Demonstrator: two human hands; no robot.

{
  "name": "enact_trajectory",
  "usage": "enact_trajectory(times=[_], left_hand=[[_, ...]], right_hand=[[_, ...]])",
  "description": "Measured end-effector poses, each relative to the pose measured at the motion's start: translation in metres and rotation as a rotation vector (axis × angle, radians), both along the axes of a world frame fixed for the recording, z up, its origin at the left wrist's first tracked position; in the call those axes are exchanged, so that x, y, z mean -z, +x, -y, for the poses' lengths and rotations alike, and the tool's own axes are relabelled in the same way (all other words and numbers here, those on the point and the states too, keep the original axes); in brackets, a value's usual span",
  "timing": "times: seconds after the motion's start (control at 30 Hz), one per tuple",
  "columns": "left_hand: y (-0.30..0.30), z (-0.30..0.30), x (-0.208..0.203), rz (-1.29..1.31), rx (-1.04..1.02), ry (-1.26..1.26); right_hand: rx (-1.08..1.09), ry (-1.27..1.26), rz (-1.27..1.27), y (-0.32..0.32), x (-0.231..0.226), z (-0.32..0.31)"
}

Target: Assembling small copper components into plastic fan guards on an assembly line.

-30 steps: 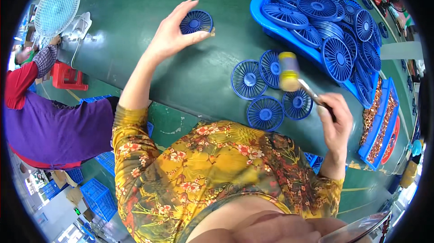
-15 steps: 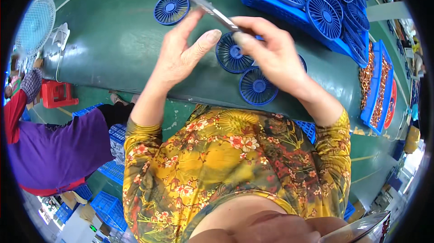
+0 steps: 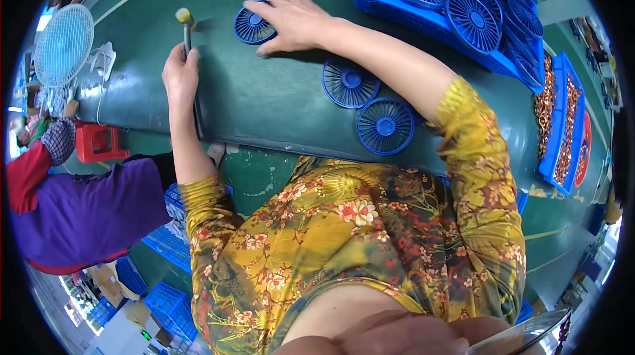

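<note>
My left hand [image 3: 180, 80] is wrapped round the dark handle of a hammer [image 3: 186, 28]. Its small yellowish head points away from me, above the green table. My right hand [image 3: 296, 21] reaches across to the far side with its fingers spread. Palm and thumb lie over a round blue slatted fan grille [image 3: 248, 26] and cover its right part; whether they press on it I cannot tell. Nearer to me, under and beside my right forearm, lie two more blue grilles, one [image 3: 350, 84] slightly farther off and one [image 3: 385, 126] close to the table's front edge.
A blue crate [image 3: 370, 3] heaped with blue grilles stands at the far right. Beyond it, a blue tray [image 3: 554, 150] holds small copper-coloured parts. At left are a standing fan [image 3: 64, 44], a red stool [image 3: 99, 142] and a person in purple [image 3: 99, 213].
The hammer, formerly at both hands in the middle, has gone left in my left hand. My right hand has let go of it and moved over the far grille.
</note>
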State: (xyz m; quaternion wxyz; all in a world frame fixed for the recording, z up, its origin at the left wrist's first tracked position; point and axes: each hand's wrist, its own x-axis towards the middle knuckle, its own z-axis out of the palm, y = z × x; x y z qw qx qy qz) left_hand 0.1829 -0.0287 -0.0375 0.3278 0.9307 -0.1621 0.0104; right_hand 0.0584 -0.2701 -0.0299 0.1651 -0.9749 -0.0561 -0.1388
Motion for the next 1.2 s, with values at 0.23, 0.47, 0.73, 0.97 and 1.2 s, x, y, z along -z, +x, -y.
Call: enact_trajectory(times=[0.23,0.47,0.73,0.97,1.2], left_hand=[[-0.048,0.014,-0.009,0.634,0.100,0.391],[-0.193,0.087,-0.039,0.305,0.973,-0.167],[-0.225,0.137,-0.025,0.271,1.117,0.033],[-0.173,0.102,-0.016,0.415,0.870,0.209],[-0.074,0.034,0.016,0.463,0.577,0.309]], right_hand=[[-0.081,0.118,-0.089,-0.029,-0.035,0.009],[0.005,0.475,-0.021,-0.237,-0.086,0.081],[0.342,0.449,0.061,-0.280,-0.033,0.054],[0.263,0.359,0.355,-0.156,0.007,0.017],[0.103,0.596,0.411,-0.100,-0.007,-0.016]])
